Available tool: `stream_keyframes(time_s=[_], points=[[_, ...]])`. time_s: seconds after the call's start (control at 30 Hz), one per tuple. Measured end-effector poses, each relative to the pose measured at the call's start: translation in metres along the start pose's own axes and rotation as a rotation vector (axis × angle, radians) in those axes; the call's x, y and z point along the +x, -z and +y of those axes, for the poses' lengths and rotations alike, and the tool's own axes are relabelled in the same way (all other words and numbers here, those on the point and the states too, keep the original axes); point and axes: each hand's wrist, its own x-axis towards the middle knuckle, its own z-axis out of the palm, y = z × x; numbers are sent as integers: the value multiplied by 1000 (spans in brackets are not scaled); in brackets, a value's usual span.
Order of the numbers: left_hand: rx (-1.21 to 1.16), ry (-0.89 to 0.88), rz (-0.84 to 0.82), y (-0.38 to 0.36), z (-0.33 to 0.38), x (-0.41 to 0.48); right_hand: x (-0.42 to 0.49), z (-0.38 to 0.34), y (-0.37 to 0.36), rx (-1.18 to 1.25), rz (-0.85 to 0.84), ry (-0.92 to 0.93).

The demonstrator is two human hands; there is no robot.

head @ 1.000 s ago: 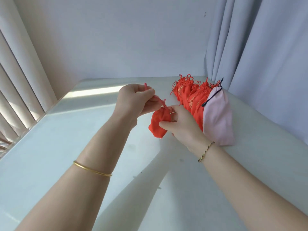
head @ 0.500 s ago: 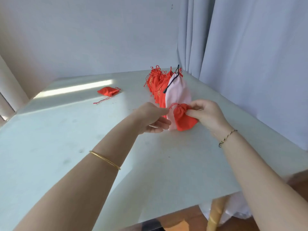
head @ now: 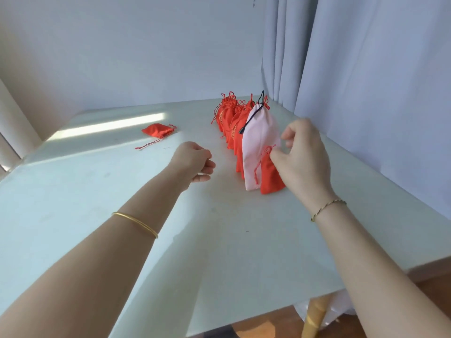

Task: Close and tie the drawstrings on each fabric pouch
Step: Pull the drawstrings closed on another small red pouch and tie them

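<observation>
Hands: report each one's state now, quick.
Left hand: fingers curled, holding nothing.
Right hand: thumb against the red pouch; grip cannot be told.

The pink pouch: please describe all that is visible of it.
The pink pouch is long, of smooth pale cloth; a dark drawstring loops at its top and hangs down its left edge. It leans on the row of red pouches on the table. A small red pouch overlaps its lower right.
</observation>
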Motion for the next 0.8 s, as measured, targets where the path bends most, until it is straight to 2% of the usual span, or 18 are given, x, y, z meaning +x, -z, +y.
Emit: stream_keyframes(time_s=[0.03, 0.1, 0.2, 0.3, 0.43, 0.6, 0.7, 0.8], points=[[-4, -22, 40, 4, -2, 4, -3, -15, -2, 22, 32, 98], [23, -71, 122, 18, -7, 15, -3, -44, -17, 66, -24, 273], [153, -98, 221, 41, -16, 35, 11, -74, -58, 33, -297, 347], [325, -91, 284, 67, -27, 58, 28, -86, -108, 21, -511, 247], [633, -89, 291, 91, -39, 95, 31, -87, -161, 204, -640, 23], [897, -10, 352, 104, -52, 144, 15, -76, -194, 387, -610, -154], [914, 16, 378, 112, -57, 159, 16, -68, -198, 459, -563, -220], [909, -2, 335, 115, -57, 155, 19, -69, -195, 514, -580, -281]])
